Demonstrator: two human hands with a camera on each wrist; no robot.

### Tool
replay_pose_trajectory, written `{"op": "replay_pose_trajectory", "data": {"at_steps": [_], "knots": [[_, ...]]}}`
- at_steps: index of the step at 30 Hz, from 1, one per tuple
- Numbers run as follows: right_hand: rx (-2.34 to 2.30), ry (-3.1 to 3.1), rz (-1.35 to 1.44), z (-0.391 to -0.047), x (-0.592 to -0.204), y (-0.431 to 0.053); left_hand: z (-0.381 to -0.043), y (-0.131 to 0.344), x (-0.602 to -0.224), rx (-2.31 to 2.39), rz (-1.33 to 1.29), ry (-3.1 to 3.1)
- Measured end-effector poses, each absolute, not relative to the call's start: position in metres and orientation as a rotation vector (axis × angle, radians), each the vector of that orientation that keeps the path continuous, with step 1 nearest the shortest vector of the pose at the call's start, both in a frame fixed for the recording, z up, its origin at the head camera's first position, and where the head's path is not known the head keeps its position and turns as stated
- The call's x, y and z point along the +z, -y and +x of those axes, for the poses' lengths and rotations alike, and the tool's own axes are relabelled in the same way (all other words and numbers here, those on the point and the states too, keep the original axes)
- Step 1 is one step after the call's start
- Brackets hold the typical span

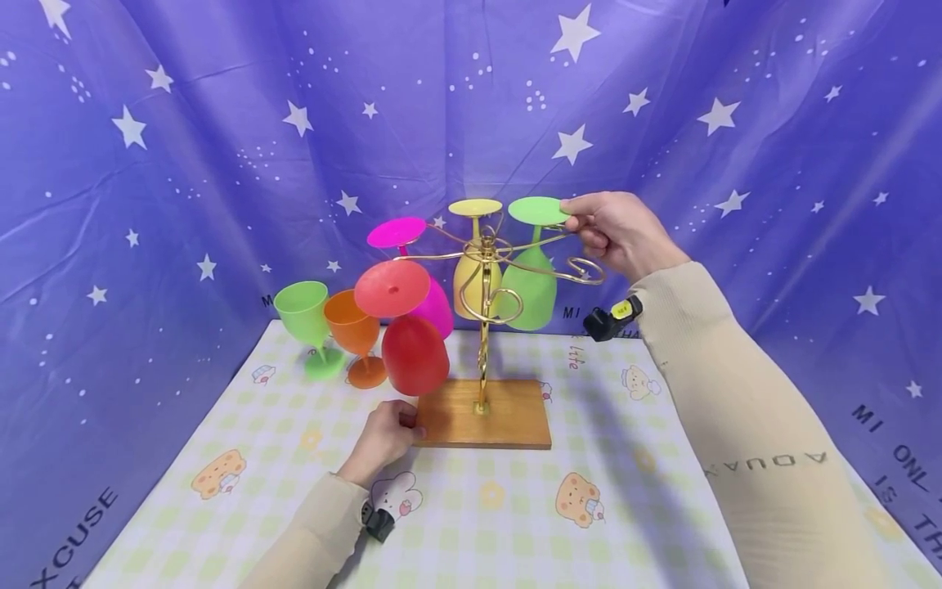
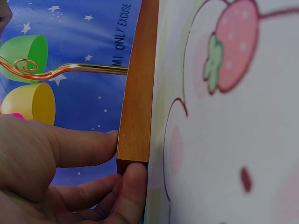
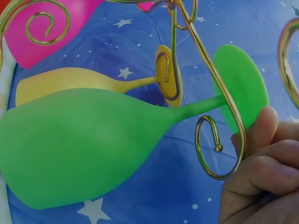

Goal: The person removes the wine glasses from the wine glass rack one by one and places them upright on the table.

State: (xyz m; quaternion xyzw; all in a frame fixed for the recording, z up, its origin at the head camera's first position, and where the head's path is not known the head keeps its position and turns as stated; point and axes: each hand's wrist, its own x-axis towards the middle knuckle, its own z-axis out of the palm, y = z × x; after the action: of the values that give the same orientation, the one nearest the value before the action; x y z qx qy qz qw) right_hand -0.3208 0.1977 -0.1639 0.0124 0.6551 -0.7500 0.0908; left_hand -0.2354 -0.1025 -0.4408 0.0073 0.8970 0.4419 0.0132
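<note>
My right hand (image 1: 621,233) pinches the rim of the round foot of a green wine glass (image 3: 93,144). That glass hangs upside down, its stem beside a curled arm of the gold wire glass rack (image 1: 483,343). At the front left corner of the rack's wooden base (image 1: 508,417), my left hand (image 1: 386,438) grips the edge, thumb on the top face and fingers against the end. A yellow wine glass (image 1: 467,286), a magenta wine glass (image 1: 439,307) and a red wine glass (image 1: 415,356) also hang inverted from the rack.
Left of the rack, a light green wine glass (image 1: 302,311) and an orange wine glass (image 1: 353,323) stand upright on the patterned tablecloth (image 1: 493,532). A blue star-printed curtain (image 1: 456,98) surrounds the table. One curled rack arm (image 1: 585,270) at the right carries no glass.
</note>
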Motion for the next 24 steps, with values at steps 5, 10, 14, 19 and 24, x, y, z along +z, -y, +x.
{"op": "replay_pose_trajectory", "data": {"at_steps": [5, 10, 14, 19, 24], "knots": [[-2.213, -1.979, 0.056, -0.323, -0.161, -0.196, -0.235, 0.102, -0.44, 1.378, 0.029, -2.79], [-2.225, -1.944, 0.055, -0.326, -0.16, -0.198, -0.234, 0.102, -0.439, 1.376, 0.025, -2.786], [-2.226, -1.894, 0.062, -0.328, -0.16, -0.199, -0.235, 0.102, -0.44, 1.364, 0.021, -2.794], [-2.209, -1.876, 0.066, -0.331, -0.158, -0.199, -0.235, 0.103, -0.44, 1.378, 0.028, -2.799], [-2.137, -1.905, 0.048, -0.333, -0.153, -0.2, -0.233, 0.103, -0.438, 1.398, 0.068, -2.822]]}}
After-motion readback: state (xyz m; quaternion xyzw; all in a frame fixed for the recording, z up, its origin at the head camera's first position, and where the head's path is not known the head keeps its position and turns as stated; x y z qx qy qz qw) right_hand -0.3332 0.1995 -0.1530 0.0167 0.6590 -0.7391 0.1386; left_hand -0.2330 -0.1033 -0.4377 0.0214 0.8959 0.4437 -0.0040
